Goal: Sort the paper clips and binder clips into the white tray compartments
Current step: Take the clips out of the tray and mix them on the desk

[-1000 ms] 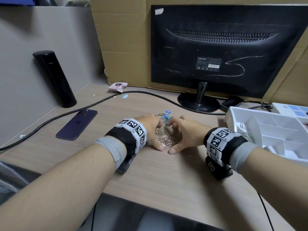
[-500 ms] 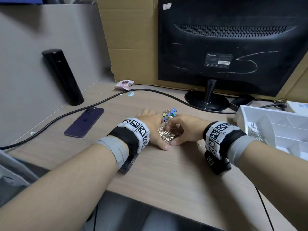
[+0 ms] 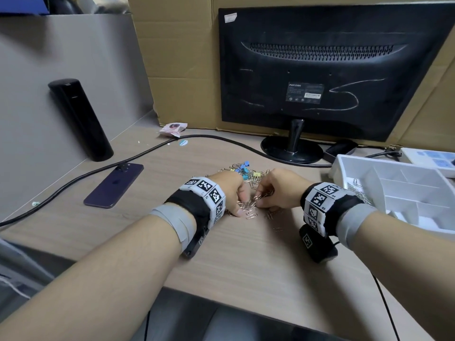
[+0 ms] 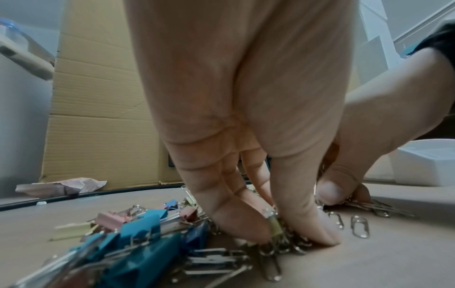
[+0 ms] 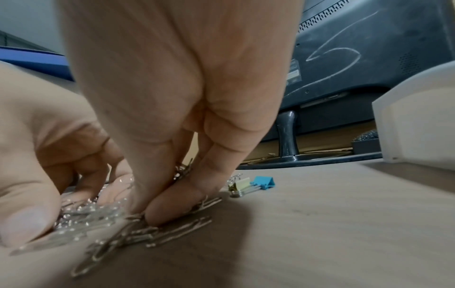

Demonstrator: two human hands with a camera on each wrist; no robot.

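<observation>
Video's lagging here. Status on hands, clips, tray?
Left hand fingertips down in paper clips, grip unclear; right hand pinches some. Binder clips loose behind the hands. White tray at right, only stray clips between.

Forearms are bare down to the left hand [image 3: 229,190] and right hand [image 3: 280,190], and each wrist wears pretty much the same kit: a grey elastic wrap [image 3: 172,225], a black fabric cuff [image 3: 189,205], then a white band printed with black square marker tags [image 3: 206,190]. A small black camera block [image 3: 316,244] with its own tag hangs under each wrist, and a thin black cable [image 3: 385,306] runs below the right forearm.
</observation>
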